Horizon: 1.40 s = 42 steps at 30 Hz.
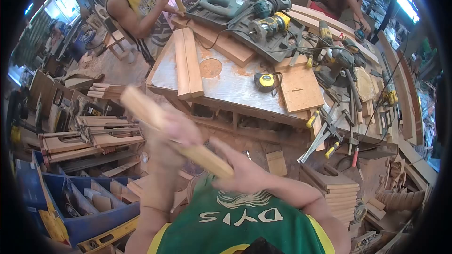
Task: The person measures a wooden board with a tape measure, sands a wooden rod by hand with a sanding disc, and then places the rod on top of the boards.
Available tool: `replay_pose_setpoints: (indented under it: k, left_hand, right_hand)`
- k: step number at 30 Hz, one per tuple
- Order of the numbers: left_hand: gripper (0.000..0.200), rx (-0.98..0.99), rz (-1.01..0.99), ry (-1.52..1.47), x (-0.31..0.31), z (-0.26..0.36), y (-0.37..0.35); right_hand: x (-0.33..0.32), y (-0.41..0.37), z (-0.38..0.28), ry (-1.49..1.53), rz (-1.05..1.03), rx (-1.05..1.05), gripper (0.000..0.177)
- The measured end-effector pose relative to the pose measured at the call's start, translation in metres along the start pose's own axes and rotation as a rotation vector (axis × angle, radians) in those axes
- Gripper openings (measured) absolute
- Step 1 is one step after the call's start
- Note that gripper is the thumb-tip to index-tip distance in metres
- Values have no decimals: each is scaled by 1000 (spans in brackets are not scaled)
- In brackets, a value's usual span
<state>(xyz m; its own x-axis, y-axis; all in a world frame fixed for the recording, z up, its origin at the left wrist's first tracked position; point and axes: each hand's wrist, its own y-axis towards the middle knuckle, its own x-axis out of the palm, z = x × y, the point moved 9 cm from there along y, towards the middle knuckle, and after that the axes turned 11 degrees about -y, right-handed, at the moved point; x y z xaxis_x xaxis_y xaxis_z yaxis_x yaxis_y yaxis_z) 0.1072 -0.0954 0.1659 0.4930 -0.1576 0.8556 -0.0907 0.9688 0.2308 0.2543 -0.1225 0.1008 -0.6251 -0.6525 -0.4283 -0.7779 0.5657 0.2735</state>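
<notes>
A blurred wooden piece (202,156), long and narrow, slants across in front of my green jersey. My left hand (181,127) is closed around its middle and smeared by motion. At the lower end, my right hand (246,169) is on the same piece, with fingers on one side and the thumb near the other. Beyond my hands, two boards (188,63) lie side by side on the workbench (223,82). A yellow and black tape measure (267,82) sits near them, beside a square wooden block (301,89).
A jigsaw (221,4) and a yellow router (268,26) rest in an open tool case. Clamps (325,134) and drills crowd the right side. A blue compartment box (89,207) and stacked wooden frames (94,136) stand at left. Two other people work across the bench.
</notes>
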Motion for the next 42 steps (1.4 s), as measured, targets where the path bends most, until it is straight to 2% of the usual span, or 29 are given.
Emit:
replay_pose_setpoints:
  k: [2, 3, 4, 6, 7, 8, 10, 13, 14, 16, 18, 20, 23, 24, 25, 26, 27, 28, 29, 31, 32, 33, 34, 35, 37, 40, 42]
  left_hand:
    - [19, 96, -144, -294, 28, 37, 14]
    - [19, 130, -200, -441, 37, 47, 11]
    - [18, 93, -248, -389, 30, 23, 6]
    - [18, -22, -245, -166, 39, -30, -9]
    - [19, -74, -238, -57, 43, -47, -13]
    - [12, -52, -138, 62, 42, -43, -14]
    - [12, -20, -89, -107, 24, -17, 3]
    - [15, 65, -30, -336, -5, 39, 32]
    - [14, 262, 78, 294, 2, 6, 9]
    - [12, 244, 302, 692, -8, -45, -8]
    - [12, 66, 286, 208, -16, -33, -8]
    - [12, 177, 198, 143, -23, 38, 18]
    - [13, 104, 49, -330, -1, 29, 31]
    - [13, -4, -51, -198, 6, -9, 20]
    - [13, -97, -164, -55, 13, -47, 8]
    - [13, -203, -12, -218, 24, -70, 1]
    - [13, -115, -69, 41, 26, -59, 5]
    - [14, -25, -114, 307, 25, -40, 9]
    - [14, 31, -105, 185, 26, -20, 21]
    - [13, 143, -109, -60, 27, 21, 45]
    - [13, 153, -30, -76, 24, 29, 52]
    - [14, 135, 59, -88, 18, 29, 50]
    - [16, 31, 131, -25, 7, -14, 34]
    - [19, 1, 88, 305, 5, -50, 20]
    - [23, -15, 199, 313, 21, -64, 9]
    - [19, 245, 121, 172, -20, 28, 40]
    - [17, 272, 61, 282, -10, 8, 35]
  right_hand:
    - [3, 0, -3, 270, -191, 16, 99]
    - [4, 4, -18, 535, -347, 203, 98]
    - [12, -1, -29, 799, -493, 387, 97]
    - [11, 8, -19, 824, -460, 416, 95]
    - [7, 7, -16, 794, -438, 440, 95]
    - [3, 6, -14, 764, -417, 463, 96]
    - [1, -21, 2, 379, -284, 385, 99]
    - [-23, 0, -5, -27, -47, 348, 103]
    - [-32, 9, -11, -136, 63, 358, 104]
    - [-32, 13, -7, -235, 88, 431, 104]
    - [-27, 2, 7, -276, 82, 433, 105]
    - [-14, -21, 5, -211, 13, 247, 111]
    - [-6, -10, -9, 205, -121, 153, 90]
    - [0, -3, 0, 560, -265, 284, 83]
    - [5, -5, 1, 787, -286, 331, 77]
    - [10, -8, 3, 1024, -299, 391, 72]
    - [15, -12, 5, 1244, -308, 459, 67]
    - [16, -20, 5, 1293, -341, 461, 68]
    - [17, -26, 3, 1342, -374, 458, 69]
    - [9, -32, -3, 1061, -374, 439, 70]
    - [5, -35, -7, 928, -373, 432, 71]
    - [-2, -28, -8, 717, -243, 399, 71]
    - [-16, -7, -9, 487, -109, 350, 71]
    - [-25, -2, -2, 286, -22, 256, 79]
    - [-45, 7, 3, -168, 192, 136, 94]
    - [-36, -35, 18, -342, 31, 484, 109]
    - [-42, -17, 9, -325, 73, 472, 107]
